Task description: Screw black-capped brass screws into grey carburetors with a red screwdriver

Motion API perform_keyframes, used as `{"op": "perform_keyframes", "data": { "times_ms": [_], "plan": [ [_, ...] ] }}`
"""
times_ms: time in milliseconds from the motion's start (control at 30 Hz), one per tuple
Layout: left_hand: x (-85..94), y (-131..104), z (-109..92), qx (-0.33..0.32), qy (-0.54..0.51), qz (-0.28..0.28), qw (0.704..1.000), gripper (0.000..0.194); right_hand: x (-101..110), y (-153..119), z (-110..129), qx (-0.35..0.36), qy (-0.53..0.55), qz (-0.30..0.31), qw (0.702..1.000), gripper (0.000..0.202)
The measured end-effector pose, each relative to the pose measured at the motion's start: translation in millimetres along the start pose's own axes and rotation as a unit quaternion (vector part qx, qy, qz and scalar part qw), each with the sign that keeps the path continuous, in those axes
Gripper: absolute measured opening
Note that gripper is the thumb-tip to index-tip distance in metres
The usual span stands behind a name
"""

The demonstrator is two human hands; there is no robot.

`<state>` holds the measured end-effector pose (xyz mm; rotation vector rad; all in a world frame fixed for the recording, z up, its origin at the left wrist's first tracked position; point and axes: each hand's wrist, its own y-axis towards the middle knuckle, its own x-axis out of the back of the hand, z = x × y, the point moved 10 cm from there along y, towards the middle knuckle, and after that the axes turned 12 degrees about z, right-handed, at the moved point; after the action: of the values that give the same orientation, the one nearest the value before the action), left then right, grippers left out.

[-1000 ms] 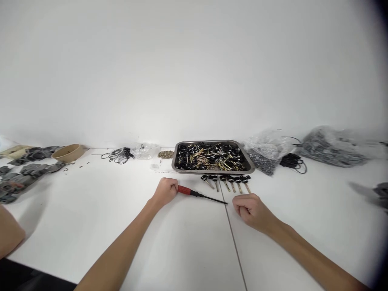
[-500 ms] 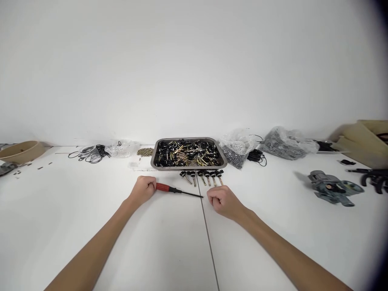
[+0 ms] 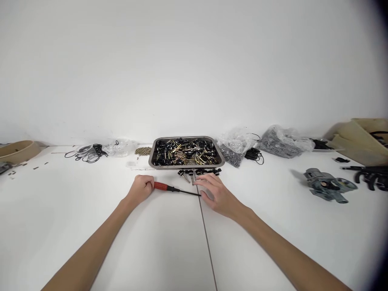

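My left hand [image 3: 142, 188] is closed around the end of a screwdriver's red handle; the screwdriver [image 3: 162, 186] lies level, its dark shaft pointing right. Close to its tip, my right hand [image 3: 216, 194] has its fingers apart, with nothing seen between them. Just beyond those fingers, several small parts with black heads and metal stems [image 3: 184, 176] lie in a row, some hidden by the right hand. Behind the row stands a metal tray [image 3: 186, 166] heaped with more of the same parts.
Left of the tray are a pile of small brass pieces [image 3: 143, 151], black cords [image 3: 97, 151] and a tan bowl [image 3: 21, 151]. Plastic bags of small grey parts [image 3: 280, 143] lie to the right. A grey metal casting [image 3: 327, 185] and a cream container [image 3: 357, 139] are farther right.
My right hand has opened from a closed fist, its fingers now spread toward the row of parts. The left hand keeps its hold on the screwdriver. The view has shifted slightly.
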<state>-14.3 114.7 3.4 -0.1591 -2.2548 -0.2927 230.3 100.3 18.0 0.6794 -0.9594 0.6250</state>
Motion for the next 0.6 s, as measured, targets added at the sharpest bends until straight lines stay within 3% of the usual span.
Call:
{"op": "perform_keyframes", "data": {
  "times_ms": [233,433,600],
  "plan": [
    [-0.8,0,-1,0.001,0.012,0.004,1.0,0.017,-27,-1,11,-0.019,-0.016,0.131,0.991,0.047],
    [-0.3,0,-3,-0.006,0.021,0.004,1.0,0.017,-31,2,17,-0.023,0.007,0.152,0.988,0.048],
    [6.3,-2,-14,-0.029,0.033,-0.014,0.999,0.018,-38,7,34,0.017,0.019,0.151,0.988,0.048]
  ]
}}
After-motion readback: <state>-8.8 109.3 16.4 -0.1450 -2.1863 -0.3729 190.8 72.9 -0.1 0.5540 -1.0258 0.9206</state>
